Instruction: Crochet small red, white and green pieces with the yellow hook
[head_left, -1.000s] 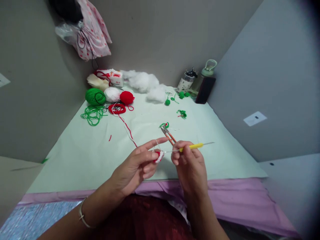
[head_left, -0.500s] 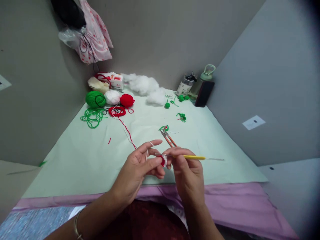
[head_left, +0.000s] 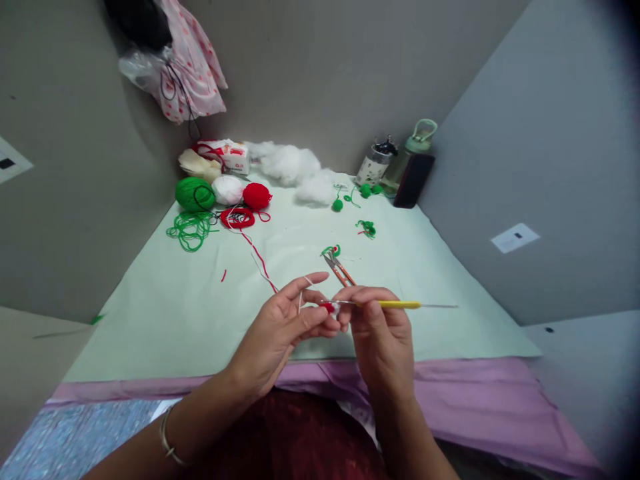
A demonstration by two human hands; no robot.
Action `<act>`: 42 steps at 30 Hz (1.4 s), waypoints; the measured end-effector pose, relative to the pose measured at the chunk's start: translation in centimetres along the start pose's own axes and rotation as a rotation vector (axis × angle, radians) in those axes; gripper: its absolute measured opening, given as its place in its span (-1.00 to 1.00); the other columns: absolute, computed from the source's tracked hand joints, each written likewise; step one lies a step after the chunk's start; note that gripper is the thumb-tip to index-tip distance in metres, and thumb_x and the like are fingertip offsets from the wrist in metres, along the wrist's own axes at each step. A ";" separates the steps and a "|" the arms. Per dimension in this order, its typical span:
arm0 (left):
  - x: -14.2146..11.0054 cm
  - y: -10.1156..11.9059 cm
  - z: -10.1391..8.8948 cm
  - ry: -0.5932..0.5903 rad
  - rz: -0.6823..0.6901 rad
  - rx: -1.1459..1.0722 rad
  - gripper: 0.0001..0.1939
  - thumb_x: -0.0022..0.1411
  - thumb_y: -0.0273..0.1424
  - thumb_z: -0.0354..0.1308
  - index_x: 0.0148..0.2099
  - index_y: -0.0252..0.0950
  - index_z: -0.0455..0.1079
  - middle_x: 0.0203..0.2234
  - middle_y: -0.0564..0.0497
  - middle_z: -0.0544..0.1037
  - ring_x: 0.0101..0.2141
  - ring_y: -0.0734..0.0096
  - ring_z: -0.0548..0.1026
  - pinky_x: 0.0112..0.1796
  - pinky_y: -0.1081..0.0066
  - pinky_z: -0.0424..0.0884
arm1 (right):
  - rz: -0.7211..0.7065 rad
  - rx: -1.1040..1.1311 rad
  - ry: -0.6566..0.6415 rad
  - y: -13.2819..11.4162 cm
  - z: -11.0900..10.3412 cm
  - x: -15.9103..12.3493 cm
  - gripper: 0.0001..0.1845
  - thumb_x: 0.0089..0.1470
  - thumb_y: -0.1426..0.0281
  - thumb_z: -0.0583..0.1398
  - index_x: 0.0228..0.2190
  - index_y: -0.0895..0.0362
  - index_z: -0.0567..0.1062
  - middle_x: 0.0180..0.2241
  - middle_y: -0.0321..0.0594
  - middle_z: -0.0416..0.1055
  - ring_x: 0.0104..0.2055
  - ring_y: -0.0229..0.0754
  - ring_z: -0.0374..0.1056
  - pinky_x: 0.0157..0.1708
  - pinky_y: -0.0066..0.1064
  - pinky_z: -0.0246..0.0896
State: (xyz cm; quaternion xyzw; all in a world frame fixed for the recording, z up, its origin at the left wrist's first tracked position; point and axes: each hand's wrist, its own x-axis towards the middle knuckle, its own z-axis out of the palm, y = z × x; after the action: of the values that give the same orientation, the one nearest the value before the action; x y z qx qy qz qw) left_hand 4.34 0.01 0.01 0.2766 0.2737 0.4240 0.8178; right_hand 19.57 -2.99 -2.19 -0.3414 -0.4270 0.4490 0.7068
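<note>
My left hand [head_left: 285, 327] pinches a small red and white crochet piece [head_left: 330, 307] between thumb and fingers, with its forefinger raised and white yarn looped over it. My right hand [head_left: 380, 327] is closed on a yellow-handled crochet hook [head_left: 400, 305], whose tip meets the piece and whose metal end points right. Red and white yarn strands [head_left: 257, 257] run from my left hand back across the pale green mat [head_left: 175, 313]. Orange-handled snips [head_left: 340, 270] lie on the mat just beyond my hands.
At the back left lie green [head_left: 193, 193], white [head_left: 227, 189] and red [head_left: 257, 196] yarn balls, loose green yarn [head_left: 187, 230] and a red coil [head_left: 237, 217]. White stuffing [head_left: 295, 167], small green pieces [head_left: 365, 228], a jar [head_left: 374, 163], a bottle [head_left: 417, 143] and a dark phone [head_left: 413, 180] sit at the back.
My hands have drawn together, so the hook tip now sits in the piece. The hook has tilted from slanting upward to nearly level, pointing right.
</note>
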 end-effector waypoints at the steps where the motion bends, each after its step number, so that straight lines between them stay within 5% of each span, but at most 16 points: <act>1: 0.0 0.0 0.0 -0.002 0.002 0.000 -0.50 0.18 -0.44 0.52 0.15 -0.31 0.54 -0.32 0.07 0.63 -0.37 0.48 0.67 -0.23 0.50 0.59 | -0.004 -0.002 -0.002 0.0 0.0 0.0 -0.85 0.34 0.26 0.30 -0.24 0.01 0.67 -0.21 -0.20 0.68 -0.42 -0.29 0.48 -0.34 -0.41 0.48; 12: 0.1 0.2 -0.2 -0.009 -0.003 0.050 -0.57 0.23 -0.32 0.49 0.10 -0.34 0.56 -0.41 0.03 0.65 -0.41 0.48 0.62 -0.24 0.46 0.52 | 0.133 0.125 -0.073 -0.5 -0.2 0.7 -0.79 0.38 0.20 0.24 -0.25 0.05 0.58 -0.34 -0.27 0.63 -0.53 -0.31 0.46 -0.46 -0.45 0.49; 22: -0.3 -0.2 -0.6 0.046 0.181 0.268 -0.72 0.34 -0.37 0.40 0.08 -0.11 0.63 -0.36 0.14 0.52 -0.35 0.58 0.58 -0.22 0.54 0.47 | -0.376 -0.575 -0.170 -1.6 -0.9 -0.9 -0.72 0.43 0.52 0.11 -0.06 0.03 0.59 -0.17 -0.20 0.63 -0.11 -0.15 0.59 -0.08 -0.24 0.54; 27: -0.3 -0.5 -0.4 0.088 0.223 0.248 -0.57 0.17 -0.50 0.51 0.07 -0.12 0.64 -0.37 0.15 0.55 -0.34 0.59 0.56 -0.22 0.59 0.50 | -0.571 -0.887 -0.223 -1.5 -0.8 -1.3 -0.67 0.37 0.56 0.14 0.02 0.01 0.57 -0.16 -0.18 0.63 -0.11 -0.14 0.59 -0.15 -0.31 0.56; 32: -0.3 0.0 -0.4 0.004 0.019 0.066 -0.48 0.18 -0.38 0.52 0.18 -0.20 0.57 -0.47 0.19 0.48 -0.68 0.73 0.31 -0.64 0.64 0.30 | -0.698 -1.073 -0.181 -0.6 -0.9 -1.5 -0.63 0.29 0.52 0.28 0.03 -0.11 0.64 -0.15 -0.23 0.59 -0.16 -0.13 0.58 -0.19 -0.33 0.55; 36: -0.2 0.9 -0.6 -0.025 -0.140 -0.061 -0.60 0.20 -0.43 0.49 0.09 -0.33 0.62 -0.65 0.28 0.29 -0.74 0.82 0.05 -0.71 0.72 0.07 | -0.448 -0.680 -0.024 -0.7 -0.4 -1.1 -0.73 0.39 0.50 0.16 -0.09 -0.02 0.64 -0.30 -0.22 0.55 -0.28 -0.14 0.48 -0.27 -0.26 0.46; 39: -0.3 0.9 -0.4 -0.029 -0.084 -0.016 -0.61 0.19 -0.44 0.50 0.07 -0.24 0.63 -0.44 0.17 0.50 -0.75 0.86 0.16 -0.72 0.69 0.12 | -0.244 -0.354 0.020 -0.9 0.2 -0.6 -0.77 0.40 0.43 0.18 -0.21 0.00 0.65 -0.32 -0.23 0.54 -0.38 -0.20 0.42 -0.37 -0.31 0.39; 42: -0.4 0.3 0.0 -0.030 0.015 0.078 -0.63 0.21 -0.42 0.49 0.07 -0.17 0.64 -0.30 0.13 0.55 -0.71 0.80 0.34 -0.67 0.64 0.28 | -0.236 -0.414 -0.046 -0.6 0.4 -0.8 -0.77 0.39 0.44 0.20 -0.16 -0.04 0.67 -0.23 -0.20 0.62 -0.22 -0.13 0.53 -0.23 -0.26 0.49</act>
State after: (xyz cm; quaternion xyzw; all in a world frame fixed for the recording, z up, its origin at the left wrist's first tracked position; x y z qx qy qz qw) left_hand 3.99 -0.23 0.27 0.3168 0.2758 0.4149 0.8071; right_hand 19.20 -3.87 -1.75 -0.4164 -0.5630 0.2739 0.6593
